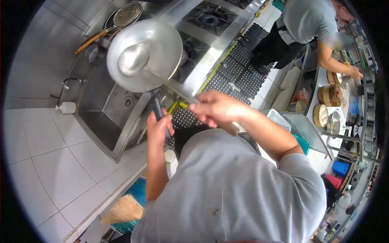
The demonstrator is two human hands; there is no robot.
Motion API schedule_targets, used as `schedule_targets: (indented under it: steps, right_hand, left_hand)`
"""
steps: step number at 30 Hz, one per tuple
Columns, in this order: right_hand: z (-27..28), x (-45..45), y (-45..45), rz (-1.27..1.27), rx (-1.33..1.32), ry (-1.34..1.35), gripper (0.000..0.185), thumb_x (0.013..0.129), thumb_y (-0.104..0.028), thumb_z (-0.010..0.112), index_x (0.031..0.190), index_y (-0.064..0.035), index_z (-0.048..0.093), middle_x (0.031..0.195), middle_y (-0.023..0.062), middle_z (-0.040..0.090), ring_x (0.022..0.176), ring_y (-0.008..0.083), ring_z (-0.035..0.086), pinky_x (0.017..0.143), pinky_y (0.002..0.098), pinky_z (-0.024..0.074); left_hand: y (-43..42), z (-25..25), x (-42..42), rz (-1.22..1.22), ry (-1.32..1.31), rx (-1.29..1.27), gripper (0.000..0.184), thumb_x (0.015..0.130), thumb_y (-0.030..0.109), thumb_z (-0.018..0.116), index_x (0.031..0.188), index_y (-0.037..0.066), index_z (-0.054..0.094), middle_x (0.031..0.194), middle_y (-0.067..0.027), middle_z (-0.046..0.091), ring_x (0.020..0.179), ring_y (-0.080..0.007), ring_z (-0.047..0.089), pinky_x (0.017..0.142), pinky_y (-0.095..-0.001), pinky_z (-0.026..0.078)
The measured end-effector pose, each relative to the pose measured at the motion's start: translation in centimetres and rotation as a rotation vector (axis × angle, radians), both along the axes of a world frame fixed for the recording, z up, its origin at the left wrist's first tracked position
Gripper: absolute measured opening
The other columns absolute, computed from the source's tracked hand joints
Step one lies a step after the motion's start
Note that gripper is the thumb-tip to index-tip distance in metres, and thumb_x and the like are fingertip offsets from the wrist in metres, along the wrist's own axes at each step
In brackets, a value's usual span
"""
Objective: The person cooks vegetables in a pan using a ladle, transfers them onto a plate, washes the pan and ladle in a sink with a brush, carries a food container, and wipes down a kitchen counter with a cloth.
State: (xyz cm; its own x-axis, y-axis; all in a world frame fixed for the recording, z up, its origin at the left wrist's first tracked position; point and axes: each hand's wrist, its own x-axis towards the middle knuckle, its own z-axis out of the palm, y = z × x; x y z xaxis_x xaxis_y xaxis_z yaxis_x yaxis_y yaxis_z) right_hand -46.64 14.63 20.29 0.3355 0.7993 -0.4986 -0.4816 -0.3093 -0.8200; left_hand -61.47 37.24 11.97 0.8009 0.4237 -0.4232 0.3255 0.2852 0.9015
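A wide metal wok [164, 42] is held out over the edge of the sink, close to the stove. My left hand [159, 126] is closed round its black handle. In my right hand [216, 107] is the long shaft of a metal ladle [134, 60], whose round bowl sits inside the wok. The ladle's bowl is slightly blurred. Apart from the ladle, I can make out nothing in the wok.
Below the wok lies a steel sink [99, 127] with a faucet [75, 82]. A white bottle [66, 107] stands beside it. Strainers [126, 15] rest behind the wok, with stove burners [210, 18] to the right. A co-worker [306, 20] stands by bamboo steamers [329, 95].
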Motion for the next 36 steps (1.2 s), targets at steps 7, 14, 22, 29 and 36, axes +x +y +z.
schedule_targets:
  steps: [7,14,22,29,36]
  right_hand:
    - [-7.3,7.0,-1.7,-0.264,-0.069,0.038,0.024,0.104,-0.024,0.071,0.098,-0.0013,0.066,0.075,0.0022,0.063,0.056,0.0118,0.058,0.050,0.0300,0.0483]
    - [-16.9,12.2,1.0,-0.341,-0.060,0.206,0.034,0.106,-0.034,0.069,0.102,0.0002,0.067,0.086,0.0066,0.067,0.069,0.0148,0.063,0.059,0.0344,0.0537]
    - [-21.3,10.2,-13.7,-0.326,-0.195,0.114,0.068,0.108,-0.056,0.057,0.140,0.0032,0.064,0.108,0.0188,0.076,0.079,0.0261,0.076,0.072,0.0383,0.0660]
    - [-27.4,8.1,-37.8,-0.835,-0.701,-0.115,0.049,0.099,-0.040,0.071,0.121,0.0040,0.074,0.074,0.0125,0.072,0.057,0.0216,0.068,0.055,0.0366,0.0571]
    - [-26.8,6.2,-52.4,-1.198,-0.950,-0.375,0.050,0.098,-0.039,0.072,0.117,0.0063,0.075,0.081,0.0160,0.075,0.066,0.0237,0.074,0.066,0.0387,0.0591]
  left_hand:
    - [-5.0,-7.5,11.2,-0.143,-0.075,-0.065,0.008,0.092,0.011,0.064,0.094,0.005,0.060,0.064,-0.0049,0.058,0.047,-0.0177,0.056,0.044,-0.0319,0.045]
    - [-4.1,-14.9,15.8,-0.126,0.011,-0.050,0.014,0.097,0.020,0.069,0.093,0.007,0.062,0.066,-0.0003,0.059,0.054,-0.0146,0.059,0.048,-0.0320,0.045]
    - [-4.0,-18.1,16.2,-0.254,0.148,-0.076,0.019,0.106,0.022,0.067,0.105,0.008,0.054,0.074,-0.0037,0.055,0.061,-0.0198,0.055,0.055,-0.0397,0.052]
    - [3.1,-8.8,22.9,-1.118,0.621,0.822,0.037,0.104,0.031,0.065,0.082,0.001,0.067,0.065,-0.0118,0.069,0.054,-0.0216,0.064,0.051,-0.0372,0.052]
    - [-21.5,9.4,36.1,-1.107,0.319,0.648,0.025,0.110,0.030,0.063,0.113,0.005,0.067,0.087,-0.0056,0.071,0.073,-0.0141,0.068,0.054,-0.0276,0.051]
